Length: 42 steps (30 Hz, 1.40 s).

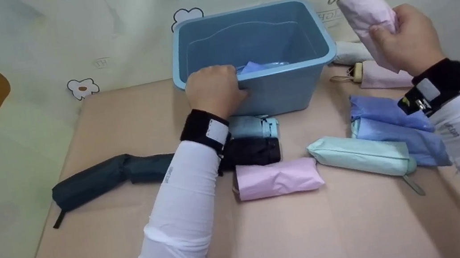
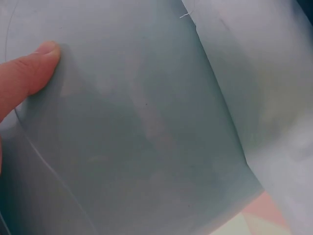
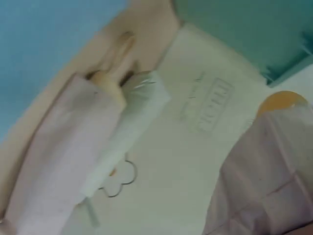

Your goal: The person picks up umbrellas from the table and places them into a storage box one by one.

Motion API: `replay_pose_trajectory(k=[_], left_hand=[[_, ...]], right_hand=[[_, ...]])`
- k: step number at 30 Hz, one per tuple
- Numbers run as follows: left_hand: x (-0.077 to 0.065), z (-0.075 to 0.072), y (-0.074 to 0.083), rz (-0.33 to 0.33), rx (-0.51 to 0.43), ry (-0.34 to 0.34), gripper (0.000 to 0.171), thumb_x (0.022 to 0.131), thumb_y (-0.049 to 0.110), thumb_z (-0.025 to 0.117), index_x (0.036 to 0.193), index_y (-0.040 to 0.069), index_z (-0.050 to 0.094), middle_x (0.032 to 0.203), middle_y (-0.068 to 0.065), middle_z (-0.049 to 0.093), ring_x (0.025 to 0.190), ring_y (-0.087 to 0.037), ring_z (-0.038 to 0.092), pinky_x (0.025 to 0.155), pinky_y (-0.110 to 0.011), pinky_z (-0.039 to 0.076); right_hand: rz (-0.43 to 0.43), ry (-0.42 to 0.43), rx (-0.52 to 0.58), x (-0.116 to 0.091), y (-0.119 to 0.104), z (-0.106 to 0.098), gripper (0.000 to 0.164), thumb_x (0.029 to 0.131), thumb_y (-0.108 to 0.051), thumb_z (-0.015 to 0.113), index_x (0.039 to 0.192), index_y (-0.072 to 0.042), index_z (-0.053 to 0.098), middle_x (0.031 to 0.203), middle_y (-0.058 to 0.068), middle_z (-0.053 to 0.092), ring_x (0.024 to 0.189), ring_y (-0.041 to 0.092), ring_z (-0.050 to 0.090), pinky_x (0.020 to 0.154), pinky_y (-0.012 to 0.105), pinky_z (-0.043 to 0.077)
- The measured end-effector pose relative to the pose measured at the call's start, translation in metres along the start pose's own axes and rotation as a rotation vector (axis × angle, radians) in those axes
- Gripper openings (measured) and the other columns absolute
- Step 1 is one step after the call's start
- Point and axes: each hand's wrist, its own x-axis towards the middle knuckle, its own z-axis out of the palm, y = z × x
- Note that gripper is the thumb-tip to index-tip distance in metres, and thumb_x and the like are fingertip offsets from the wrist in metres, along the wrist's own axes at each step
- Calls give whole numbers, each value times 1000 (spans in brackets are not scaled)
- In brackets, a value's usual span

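A blue plastic bin (image 1: 283, 90) stands at the back of the cardboard-covered surface. My left hand (image 1: 213, 91) grips its near rim, fingers over the edge. In the left wrist view, the thumb (image 2: 36, 71) presses on the bin's outer wall (image 2: 137, 122). Raised to the right of the bin, a folded umbrella in a pale pink sleeve (image 1: 366, 11) is held in my right hand (image 1: 415, 40). Its strap loop points up and left. The right wrist view shows this pink sleeve (image 3: 264, 176) at lower right. Inside the bin lies something blue-violet (image 1: 252, 67), mostly hidden by the near wall.
Dark green umbrella sleeves (image 1: 93, 182) lie on the left. Light blue (image 1: 252, 126), black (image 1: 255, 151) and pink (image 1: 277, 178) umbrellas lie before the bin. On the right are a mint umbrella (image 1: 360, 155), blue ones (image 1: 421, 142), another pink (image 1: 384, 75) and a whitish one (image 1: 350, 52).
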Motion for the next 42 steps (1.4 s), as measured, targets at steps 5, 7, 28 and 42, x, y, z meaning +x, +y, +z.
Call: replay_pose_trajectory(k=[5,7,28,42], left_hand=[[1,-1,0,-1,2,7,40,87,48,78,69,17,59,70,0,62,66,-20,58,58,-39,50],[1,0,-1,-6,1,8,40,87,48,78,69,17,60,70,0,62,66,-20,58,58,-39,49],[0,-5,4,5,-4,-35,38,87,51,78,80,15,69,79,-2,71,72,-22,66,64,-42,57],[-2,1,4,21,-15,-6,35,87,45,77,75,14,66,75,-2,69,68,-23,64,62,-43,55]], right_hand=[[-43,114,174,-2,-34,-2,17,101,-33,64,106,-19,55,93,-11,55,81,1,56,72,16,48],[-114,126,154,-4,-50,4,22,101,-32,64,112,-14,59,96,-10,56,86,2,55,78,19,47],[-335,-331,-213,-3,-111,79,36,103,-29,62,123,1,61,109,17,60,97,34,56,84,49,45],[-278,-417,-255,-1,-111,81,36,102,-32,63,124,-3,63,110,16,64,96,33,58,80,46,45]])
